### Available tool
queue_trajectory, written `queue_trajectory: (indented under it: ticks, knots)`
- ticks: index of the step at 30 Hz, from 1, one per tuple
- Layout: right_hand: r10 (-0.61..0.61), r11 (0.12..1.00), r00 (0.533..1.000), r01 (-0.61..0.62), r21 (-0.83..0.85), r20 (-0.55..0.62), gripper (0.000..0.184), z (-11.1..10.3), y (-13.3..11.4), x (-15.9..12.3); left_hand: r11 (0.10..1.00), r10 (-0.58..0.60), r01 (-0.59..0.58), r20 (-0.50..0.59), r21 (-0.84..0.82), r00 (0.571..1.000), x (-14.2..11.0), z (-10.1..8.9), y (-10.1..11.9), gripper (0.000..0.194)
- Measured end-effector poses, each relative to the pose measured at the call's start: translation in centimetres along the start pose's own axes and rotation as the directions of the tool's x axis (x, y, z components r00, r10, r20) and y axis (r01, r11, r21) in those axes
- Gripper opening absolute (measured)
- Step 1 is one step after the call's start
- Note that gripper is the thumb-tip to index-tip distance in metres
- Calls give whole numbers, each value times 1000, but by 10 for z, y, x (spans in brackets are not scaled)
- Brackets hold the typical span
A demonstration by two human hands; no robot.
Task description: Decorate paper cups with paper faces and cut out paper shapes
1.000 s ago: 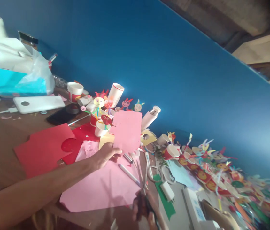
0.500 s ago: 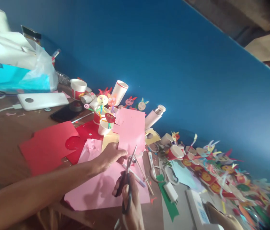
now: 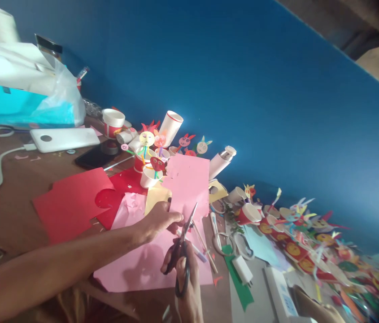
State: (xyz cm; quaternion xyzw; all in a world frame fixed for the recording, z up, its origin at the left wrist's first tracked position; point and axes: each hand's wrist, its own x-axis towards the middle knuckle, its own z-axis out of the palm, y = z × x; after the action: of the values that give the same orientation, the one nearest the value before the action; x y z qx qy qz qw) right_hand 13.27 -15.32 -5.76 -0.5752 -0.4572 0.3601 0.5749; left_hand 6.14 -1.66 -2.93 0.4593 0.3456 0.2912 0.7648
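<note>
A person's left hand [image 3: 159, 220] pinches the lower edge of a pink paper sheet [image 3: 189, 188], holding it up off the tabletop [image 3: 7, 211]. The right hand [image 3: 185, 287] is closed around black-handled scissors [image 3: 180, 255], their narrow blades pointing up at the sheet's lower edge, at or just beside the paper. Beneath the held sheet lies a larger pink sheet [image 3: 142, 269]. Left of the held sheet lies red paper [image 3: 71, 204]; behind it stands a white paper cup [image 3: 150, 177] with colored straws.
</note>
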Motion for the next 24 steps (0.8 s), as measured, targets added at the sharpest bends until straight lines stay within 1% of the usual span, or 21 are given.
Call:
queue_trajectory:
  ticks: [7,14,17,20,24]
  knots:
    - [4,999,999,-6,39,43,37,-2,7,0,1000,-29,29,18,-8,999,-2,0,2,9]
    - [11,1000,1000,-11,-4,10,34,-4,16,-2,999,-35,35,38,-12,999,-7,1,6,9]
    - [12,1000,1000,-12,26,9,36,-4,19,-2,999,-37,38,43,-18,998,-9,1,9,8]
    - [2,999,1000,-3,46,11,37,-3,19,-1,998,-50,52,50,-27,997,-12,3,13,10]
    - [-2,1000,1000,2,12,7,38,-3,16,0,997,-62,64,56,-33,997,-15,4,16,11]
